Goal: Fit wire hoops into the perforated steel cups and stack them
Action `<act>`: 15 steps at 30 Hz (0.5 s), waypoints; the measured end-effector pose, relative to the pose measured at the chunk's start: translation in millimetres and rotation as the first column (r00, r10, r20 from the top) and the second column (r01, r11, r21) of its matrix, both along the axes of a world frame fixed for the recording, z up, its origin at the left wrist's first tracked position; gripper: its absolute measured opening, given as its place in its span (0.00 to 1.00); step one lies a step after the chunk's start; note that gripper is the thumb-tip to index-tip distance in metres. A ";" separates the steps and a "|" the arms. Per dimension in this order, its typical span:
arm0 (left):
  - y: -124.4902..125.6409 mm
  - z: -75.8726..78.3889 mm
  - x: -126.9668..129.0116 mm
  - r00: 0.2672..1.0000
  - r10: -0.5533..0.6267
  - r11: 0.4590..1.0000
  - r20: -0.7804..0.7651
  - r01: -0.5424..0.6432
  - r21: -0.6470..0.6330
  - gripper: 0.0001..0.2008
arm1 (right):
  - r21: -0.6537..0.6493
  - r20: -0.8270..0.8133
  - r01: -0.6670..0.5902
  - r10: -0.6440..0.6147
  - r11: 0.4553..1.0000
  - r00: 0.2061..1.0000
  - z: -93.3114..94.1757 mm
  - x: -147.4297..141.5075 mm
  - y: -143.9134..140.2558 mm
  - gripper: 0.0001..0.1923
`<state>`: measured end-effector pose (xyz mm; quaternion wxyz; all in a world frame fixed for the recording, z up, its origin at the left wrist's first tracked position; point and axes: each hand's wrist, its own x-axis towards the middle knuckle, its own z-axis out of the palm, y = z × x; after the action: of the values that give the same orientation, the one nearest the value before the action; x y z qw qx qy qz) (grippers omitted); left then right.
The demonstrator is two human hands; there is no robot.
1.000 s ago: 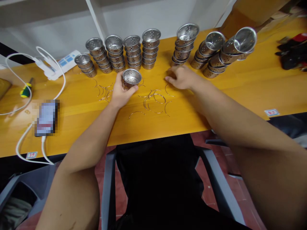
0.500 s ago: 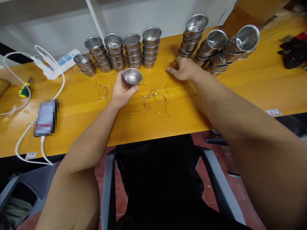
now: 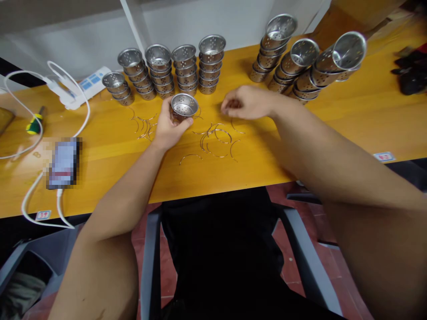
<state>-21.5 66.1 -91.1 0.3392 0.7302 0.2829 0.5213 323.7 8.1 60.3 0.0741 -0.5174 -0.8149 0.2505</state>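
My left hand (image 3: 169,126) is closed around a perforated metal cup (image 3: 184,106), upright with its mouth facing up. To the right, my right hand (image 3: 248,103) hovers over the table with its fingers curled together. What those fingers hold, if anything, I cannot make out. Thin curved wires (image 3: 215,135) lie scattered on the table between and in front of my hands. Another group of curved wires (image 3: 144,126) lies left of the held cup, partly behind my left hand.
Upright stacks of perforated cups (image 3: 185,71) line the back of the table (image 3: 160,178). Leaning stacks (image 3: 302,62) stand behind my right hand. At the left are a power strip (image 3: 90,86), a white cable (image 3: 25,202), a phone (image 3: 63,162) and a screwdriver (image 3: 34,125).
My right hand has moved left and towards me, away from the leaning cup stacks, and its fingers have curled in. My left hand holds the cup in the same place.
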 end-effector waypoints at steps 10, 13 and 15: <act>-2.5 1.9 2.5 0.999 0.029 0.999 -0.022 -0.030 -0.029 0.48 | 0.104 0.249 -0.253 0.221 0.962 0.943 -29.1 -38.5 -4.3 0.07; -0.5 -2.0 2.4 1.000 0.016 1.000 -0.011 -0.016 -0.024 0.49 | 0.114 0.262 -0.263 0.226 0.958 0.938 -25.2 -41.4 -6.5 0.06; 0.8 -3.9 2.1 1.000 0.002 1.000 -0.001 -0.002 -0.006 0.50 | 0.122 0.292 -0.289 0.244 0.949 0.925 -20.2 -44.8 -10.6 0.05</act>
<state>-19.4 67.0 -95.0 0.3409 0.7291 0.2853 0.5204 279.0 -2.4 40.1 -0.0318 -0.4231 -0.8979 0.1173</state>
